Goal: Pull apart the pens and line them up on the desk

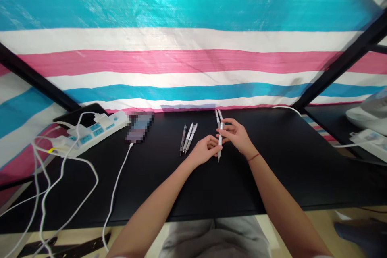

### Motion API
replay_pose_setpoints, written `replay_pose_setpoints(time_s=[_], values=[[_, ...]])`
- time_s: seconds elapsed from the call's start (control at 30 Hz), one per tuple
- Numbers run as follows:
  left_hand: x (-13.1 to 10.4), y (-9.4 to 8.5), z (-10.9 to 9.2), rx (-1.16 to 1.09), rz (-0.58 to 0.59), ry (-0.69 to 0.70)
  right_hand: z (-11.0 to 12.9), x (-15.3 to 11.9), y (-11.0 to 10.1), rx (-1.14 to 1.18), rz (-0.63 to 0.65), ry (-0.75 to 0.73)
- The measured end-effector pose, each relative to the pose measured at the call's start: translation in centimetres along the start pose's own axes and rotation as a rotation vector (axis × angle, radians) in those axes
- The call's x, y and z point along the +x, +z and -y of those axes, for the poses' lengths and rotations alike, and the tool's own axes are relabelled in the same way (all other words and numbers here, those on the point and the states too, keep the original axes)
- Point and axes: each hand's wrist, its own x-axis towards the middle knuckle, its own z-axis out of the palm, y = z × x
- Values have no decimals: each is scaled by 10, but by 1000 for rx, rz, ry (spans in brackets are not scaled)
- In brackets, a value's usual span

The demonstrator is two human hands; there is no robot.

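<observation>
I have a white pen (220,141) between my two hands, right of the middle of the bench (290,161), its tip pointing near. My right grip (237,135) is pinched closed on the pen's upper part, thumb and fingertips meeting around the barrel. My left grip (205,149) is closed too, fingers curled, with thumb and fingertips on the barrel lower down, just above the tip. I cannot tell whether that tip touches the bench. A red cord (254,157) circles my right wrist.

Just beyond my right fingers, a pair of pens (217,117) lies side by side near the far edge. To the left of my left grip, a dark pen (183,139) lies just beside two white-and-grey pens (188,137), all slanting roughly near to far. Farther left rests a phone (139,128), its screen blurred, a white cable (115,187) running from its near end. A white power strip (98,131) lies left of it, with plugs in it.
</observation>
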Motion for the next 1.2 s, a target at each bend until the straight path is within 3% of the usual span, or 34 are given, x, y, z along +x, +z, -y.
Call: replay_pose_setpoints(time_s=[0.8, 0.9, 0.97, 1.1, 1.2], values=[[0, 0, -1, 13, -34, 16, 0, 2, 3, 25, 4, 6], [0, 1, -4, 21, -141, 81, -2, 3, 5, 31, 1, -16], [1, 0, -6, -4, -281, 149, -5, 2, 6, -15, 37, -58], [3, -6, -10, -53, -553, 235, -8, -5, 13, -283, 174, -152], [5, -11, -10, -66, -569, 229, -8, -8, 21, -433, 189, -197]])
